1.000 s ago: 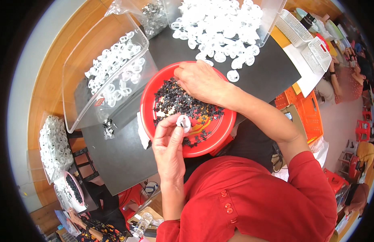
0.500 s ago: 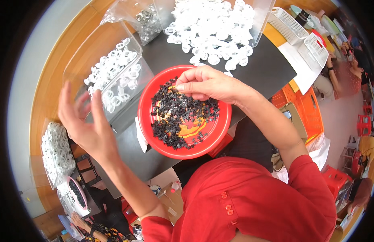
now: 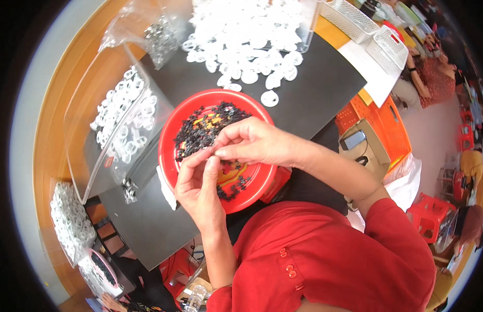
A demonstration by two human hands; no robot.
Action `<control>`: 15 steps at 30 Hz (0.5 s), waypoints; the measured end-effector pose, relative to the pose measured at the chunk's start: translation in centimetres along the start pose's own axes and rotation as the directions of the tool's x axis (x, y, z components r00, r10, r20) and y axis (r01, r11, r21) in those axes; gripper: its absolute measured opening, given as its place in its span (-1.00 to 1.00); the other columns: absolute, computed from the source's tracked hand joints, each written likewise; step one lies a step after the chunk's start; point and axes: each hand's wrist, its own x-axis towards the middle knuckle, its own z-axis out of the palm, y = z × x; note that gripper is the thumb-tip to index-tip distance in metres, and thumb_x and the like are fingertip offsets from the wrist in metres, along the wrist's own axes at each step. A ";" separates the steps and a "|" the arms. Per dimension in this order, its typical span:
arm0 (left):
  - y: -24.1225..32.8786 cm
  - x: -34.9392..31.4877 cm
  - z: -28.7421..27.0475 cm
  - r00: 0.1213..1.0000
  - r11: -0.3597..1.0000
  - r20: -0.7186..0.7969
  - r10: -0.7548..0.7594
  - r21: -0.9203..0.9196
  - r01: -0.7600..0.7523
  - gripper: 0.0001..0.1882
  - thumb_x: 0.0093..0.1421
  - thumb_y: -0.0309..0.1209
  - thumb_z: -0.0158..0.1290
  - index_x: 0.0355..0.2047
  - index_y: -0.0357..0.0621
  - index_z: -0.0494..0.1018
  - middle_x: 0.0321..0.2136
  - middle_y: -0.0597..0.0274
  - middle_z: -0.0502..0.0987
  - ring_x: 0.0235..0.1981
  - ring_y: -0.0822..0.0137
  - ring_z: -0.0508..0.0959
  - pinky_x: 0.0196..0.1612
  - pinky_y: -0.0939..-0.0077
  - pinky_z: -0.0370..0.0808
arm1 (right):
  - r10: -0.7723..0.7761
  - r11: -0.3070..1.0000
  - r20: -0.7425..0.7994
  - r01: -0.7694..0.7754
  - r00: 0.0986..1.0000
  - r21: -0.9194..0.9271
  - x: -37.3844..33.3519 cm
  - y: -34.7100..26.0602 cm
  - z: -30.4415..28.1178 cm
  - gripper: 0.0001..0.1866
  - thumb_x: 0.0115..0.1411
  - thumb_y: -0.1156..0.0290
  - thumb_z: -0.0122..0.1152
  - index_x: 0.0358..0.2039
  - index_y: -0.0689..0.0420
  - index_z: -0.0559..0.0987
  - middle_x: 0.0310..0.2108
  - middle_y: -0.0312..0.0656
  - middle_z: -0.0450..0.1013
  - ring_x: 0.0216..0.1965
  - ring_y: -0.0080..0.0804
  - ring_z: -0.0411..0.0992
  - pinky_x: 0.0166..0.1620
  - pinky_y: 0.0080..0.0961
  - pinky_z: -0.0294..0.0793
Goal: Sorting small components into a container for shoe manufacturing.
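Note:
Above a red basin, my left hand and my right hand meet fingertip to fingertip. Each one is pinched closed; whatever sits between the fingers is too small and covered to make out. Many small black pieces lie loose in the basin, over its yellow-patterned bottom. Beyond the basin spreads a large heap of white oval plastic parts, a few of them loose on the dark table. To the left, a clear plastic bin holds more white ring-like parts.
A clear bag of small metallic pieces stands at the back left. White baskets, an orange crate and a cardboard box with a phone are at the right. Another person's hand shows at lower left; a person sits far right.
My left hand has come from beside the clear bin, fingers spread, to meet my right hand over the basin. My right hand has moved slightly down and left. The whole view has shifted.

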 end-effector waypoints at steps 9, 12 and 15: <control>-0.1 0.1 0.6 0.993 0.988 0.012 -0.119 -0.100 0.119 -0.91 0.15 -0.57 0.11 -0.31 -0.26 0.50 -0.42 0.30 0.52 -0.45 0.54 0.47 -0.33 0.70 0.42 | -0.376 0.825 -0.173 0.243 0.910 -0.510 -2.6 0.1 1.3 -0.88 0.17 0.51 0.16 -0.29 0.26 0.47 -0.40 -0.20 0.45 -0.40 -0.56 0.45 -0.37 -0.60 0.43; 0.0 0.2 1.1 0.991 0.987 0.063 -0.116 -0.104 0.123 -0.91 0.15 -0.57 0.11 -0.31 -0.26 0.50 -0.43 0.28 0.53 -0.44 0.53 0.48 -0.32 0.68 0.43 | -0.620 0.676 -0.178 0.405 0.764 -0.615 -2.5 1.1 1.2 -0.91 0.16 0.54 0.14 -0.34 0.26 0.45 -0.44 -0.15 0.41 -0.42 -0.40 0.45 -0.38 -0.50 0.42; 0.9 0.1 2.3 0.987 0.984 0.094 -0.130 -0.112 0.140 -0.90 0.17 -0.55 0.10 -0.28 -0.28 0.50 -0.42 0.27 0.54 -0.44 0.53 0.49 -0.31 0.68 0.43 | -0.648 0.660 -0.201 0.410 0.734 -0.630 -2.9 1.5 0.7 -0.93 0.17 0.56 0.10 -0.34 0.26 0.42 -0.42 -0.12 0.39 -0.41 -0.29 0.44 -0.36 -0.45 0.43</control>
